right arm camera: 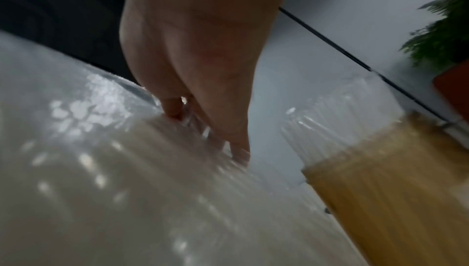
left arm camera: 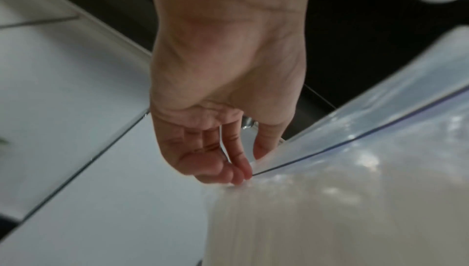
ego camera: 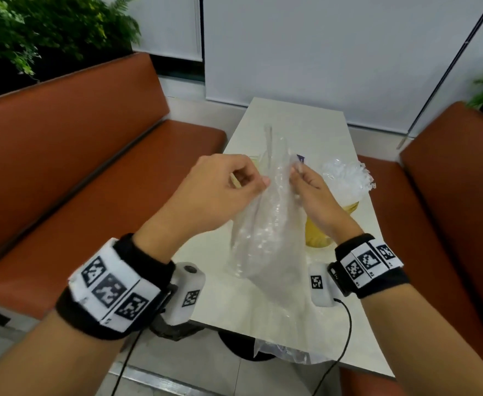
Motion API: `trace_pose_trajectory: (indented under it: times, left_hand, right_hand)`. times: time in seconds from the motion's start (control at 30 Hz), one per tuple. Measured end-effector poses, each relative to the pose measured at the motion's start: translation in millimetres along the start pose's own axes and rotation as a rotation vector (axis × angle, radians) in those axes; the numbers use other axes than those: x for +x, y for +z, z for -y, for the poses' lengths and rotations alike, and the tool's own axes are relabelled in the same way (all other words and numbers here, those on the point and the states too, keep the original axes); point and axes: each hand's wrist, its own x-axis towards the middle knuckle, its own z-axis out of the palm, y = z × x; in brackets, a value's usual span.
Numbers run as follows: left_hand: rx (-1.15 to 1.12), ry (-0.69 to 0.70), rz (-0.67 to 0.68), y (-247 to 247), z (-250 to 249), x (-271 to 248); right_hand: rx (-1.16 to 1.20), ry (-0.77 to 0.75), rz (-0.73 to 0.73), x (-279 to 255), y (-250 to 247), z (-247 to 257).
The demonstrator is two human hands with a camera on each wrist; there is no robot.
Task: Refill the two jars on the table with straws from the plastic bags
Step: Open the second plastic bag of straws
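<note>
A clear plastic bag (ego camera: 266, 238) with clear straws inside is held upright over the white table (ego camera: 300, 121). My left hand (ego camera: 258, 182) pinches its upper left edge. My right hand (ego camera: 296, 174) pinches the upper right edge, next to a blue strip. The left wrist view shows the left hand (left arm camera: 247, 170) nipping the bag (left arm camera: 355, 200) at its blue-lined rim. In the right wrist view the right hand (right arm camera: 208, 129) grips the bag (right arm camera: 114, 180). A yellow jar (ego camera: 317, 232) full of clear straws (ego camera: 346, 175) stands just right of the bag, also visible as the jar (right arm camera: 396, 200). A second jar (ego camera: 256, 162) is mostly hidden behind my left hand.
Another plastic bag (ego camera: 286, 352) lies at the table's near edge, hanging over it. Orange benches (ego camera: 91, 155) flank the table on both sides, with a white wall beyond. Plants (ego camera: 34, 30) stand behind the left bench.
</note>
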Motion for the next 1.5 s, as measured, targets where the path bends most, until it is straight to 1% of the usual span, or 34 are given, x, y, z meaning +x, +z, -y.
trace_pose_trajectory:
  times: [0.07,0.13,0.17,0.27,0.3,0.33,0.4,0.43,0.47,0.5,0.57,0.6,0.63,0.73,0.83,0.93,1.0,1.1,1.2,1.3,1.4,1.43,1.5]
  left_hand:
    - [-0.074,-0.076,0.044,25.6,2.2,8.2]
    - [-0.152,-0.162,0.087,49.3,9.0,13.1]
    - [-0.183,-0.202,0.107,59.7,13.0,12.9]
    - [-0.198,-0.283,0.139,86.6,23.6,6.3]
    - [-0.195,-0.300,0.131,92.5,26.2,4.2]
    - [-0.201,-0.315,0.114,96.7,28.9,2.6]
    - [-0.231,-0.347,0.077,102.5,32.4,2.9]
    - [-0.248,-0.359,0.064,104.4,32.7,3.2]
    - [-0.263,-0.362,0.058,106.1,32.4,3.5]
    - [-0.274,-0.358,0.056,107.5,31.9,3.6]
    - [-0.291,-0.337,0.057,110.2,31.6,2.7]
    - [-0.303,-0.321,0.058,111.2,32.0,2.0]
    - [-0.317,-0.306,0.055,112.0,33.3,1.5]
    - [-0.365,-0.297,0.026,113.2,37.5,0.5]
    - [-0.431,-0.351,0.032,113.7,38.2,1.7]
    - [-0.500,-0.429,0.067,115.2,36.9,2.2]
    - [-0.504,-0.455,0.082,115.8,35.0,2.1]
    - [-0.480,-0.468,0.107,116.4,32.1,1.8]
    - [-0.454,-0.480,0.090,117.4,32.1,2.0]
    - [-0.411,-0.484,0.037,118.8,30.5,1.3]
    - [-0.294,-0.447,-0.028,121.7,25.5,-0.2]
    - [-0.232,-0.427,-0.047,122.1,24.6,-1.1]
    - [-0.128,-0.391,-0.114,118.9,24.7,-1.5]
  right_hand:
    - [0.063,0.080,0.006,-6.6,0.2,-13.4]
    - [0.082,0.167,-0.029,-16.0,3.4,-26.6]
    - [0.052,0.188,-0.044,-19.4,5.2,-33.9]
    - [-0.173,0.193,-0.064,-22.9,5.2,-54.1]
    - [-0.219,0.176,-0.101,-23.0,4.3,-55.3]
    - [-0.266,0.144,-0.170,-22.7,2.7,-53.0]
    - [-0.404,-0.023,-0.367,-22.3,-4.9,-46.1]
    - [-0.443,-0.104,-0.432,-23.3,-10.2,-40.0]
    - [-0.482,-0.139,-0.460,-24.7,-14.1,-32.6]
    - [-0.537,-0.126,-0.426,-27.9,-16.9,-26.3]
    - [-0.598,0.015,-0.279,-33.8,-17.1,-15.9]
    - [-0.596,0.079,-0.198,-35.8,-16.9,-17.0]
    - [-0.571,0.104,-0.158,-37.7,-16.7,-19.0]
    - [-0.473,0.071,-0.172,-38.3,-16.1,-24.9]
    - [-0.415,0.054,-0.179,-38.5,-13.9,-21.7]
    - [-0.405,0.054,-0.125,-39.3,-13.3,-22.7]
    - [-0.449,0.084,-0.081,-40.1,-13.3,-23.8]
    - [-0.486,0.118,-0.008,-41.3,-13.4,-22.6]
    - [-0.465,0.129,0.017,-42.1,-11.3,-18.8]
    - [-0.439,0.164,0.007,-44.5,-6.4,-16.4]
    - [-0.448,0.199,0.008,-46.7,-2.5,-11.0]
    - [-0.475,0.205,-0.004,-46.8,-2.5,-8.6]
    - [-0.575,0.197,-0.085,-46.6,-4.4,-3.2]
